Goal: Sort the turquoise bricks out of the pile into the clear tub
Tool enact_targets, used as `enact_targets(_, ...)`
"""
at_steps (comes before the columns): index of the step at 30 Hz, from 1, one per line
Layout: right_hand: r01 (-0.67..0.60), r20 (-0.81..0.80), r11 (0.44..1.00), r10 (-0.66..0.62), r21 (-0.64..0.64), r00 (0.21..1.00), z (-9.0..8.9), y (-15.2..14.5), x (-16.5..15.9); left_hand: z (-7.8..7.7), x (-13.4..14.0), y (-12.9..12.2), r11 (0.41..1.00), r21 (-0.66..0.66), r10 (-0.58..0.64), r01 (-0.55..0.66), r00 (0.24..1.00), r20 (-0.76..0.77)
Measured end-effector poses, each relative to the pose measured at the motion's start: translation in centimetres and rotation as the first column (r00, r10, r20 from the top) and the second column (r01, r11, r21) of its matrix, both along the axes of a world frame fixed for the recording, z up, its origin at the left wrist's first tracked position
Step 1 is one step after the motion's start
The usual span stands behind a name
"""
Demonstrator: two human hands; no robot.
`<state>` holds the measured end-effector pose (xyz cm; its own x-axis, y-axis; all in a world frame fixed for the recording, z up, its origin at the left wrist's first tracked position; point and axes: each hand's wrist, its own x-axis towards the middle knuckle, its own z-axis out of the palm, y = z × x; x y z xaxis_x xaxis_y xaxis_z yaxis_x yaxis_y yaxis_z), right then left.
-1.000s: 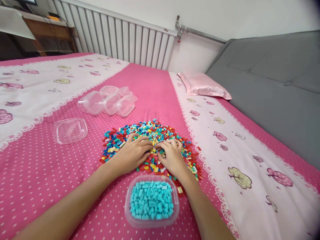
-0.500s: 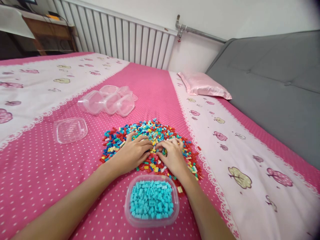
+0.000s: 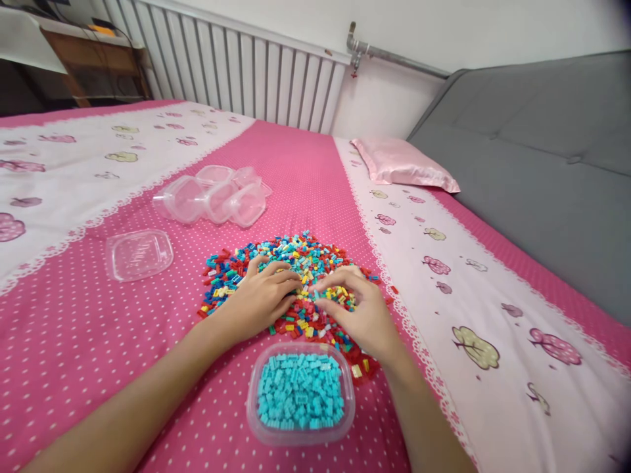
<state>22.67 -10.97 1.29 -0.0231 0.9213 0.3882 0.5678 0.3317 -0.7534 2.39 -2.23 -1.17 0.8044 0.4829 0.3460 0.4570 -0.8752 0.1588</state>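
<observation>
A heap of small toy bricks in red, blue, yellow, green and light blue lies on the bedspread. My left hand rests palm down over the heap's left side, fingers apart and touching the bricks. Just right of it, my right hand pinches a light blue brick between thumb and index fingertips, slightly above the heap. Nearer to me stands a clear plastic tub filled with light blue bricks. Parts of the heap are hidden under both hands.
Several clear tubs lie nested on their sides beyond the heap, at left. A clear lid lies flat left of the heap. A pink pillow sits by the grey headboard. A white radiator stands behind the bed.
My right hand has shifted right and turned, its fingers lifting from the bricks, and a light blue brick now shows at its fingertips. My left hand has barely moved.
</observation>
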Motion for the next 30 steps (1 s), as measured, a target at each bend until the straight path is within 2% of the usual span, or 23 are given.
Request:
enact_targets(3,-0.185,-0.007,0.974,0.186,-0.133,0.983,2.7,-2.2,0.3,0.1,-0.1,0.0,1.0,-0.013,0.008,-0.008,1.0,-0.008)
enact_targets(5,-0.318,0.055,0.926,0.334,-0.202,0.941,3.8,-3.3,0.3,0.2,-0.1,0.0,1.0,-0.01,0.005,-0.005,1.0,-0.009)
enact_targets(7,-0.43,0.138,0.862,0.476,-0.268,0.868,4.2,-3.9,0.1,0.1,0.0,0.0,1.0,-0.003,0.0,0.0,1.0,-0.009)
enact_targets(9,-0.456,0.247,0.825,0.543,-0.334,0.802,3.9,-4.1,-0.2,0.1,0.0,0.0,1.0,0.008,-0.002,0.002,1.0,-0.007)
enact_targets(12,-0.383,0.385,0.84,0.522,-0.383,0.761,3.1,-4.2,-0.6,0.0,0.1,0.0,1.0,0.024,0.009,-0.009,1.0,-0.001)
enact_targets(15,-0.345,0.432,0.851,0.505,-0.396,0.747,2.7,-4.4,-0.9,0.0,0.0,0.0,1.0,0.027,0.014,-0.014,1.0,0.002)
enact_targets(25,-0.353,0.411,0.842,0.515,-0.408,0.752,2.5,-4.2,-0.6,0.0,-0.2,0.0,1.0,0.013,0.017,-0.017,1.0,0.012)
enact_targets(30,-0.325,0.411,0.862,0.478,-0.389,0.776,2.7,-4.3,-0.6,-0.1,-0.2,0.1,1.0,0.023,0.019,-0.019,1.0,0.0)
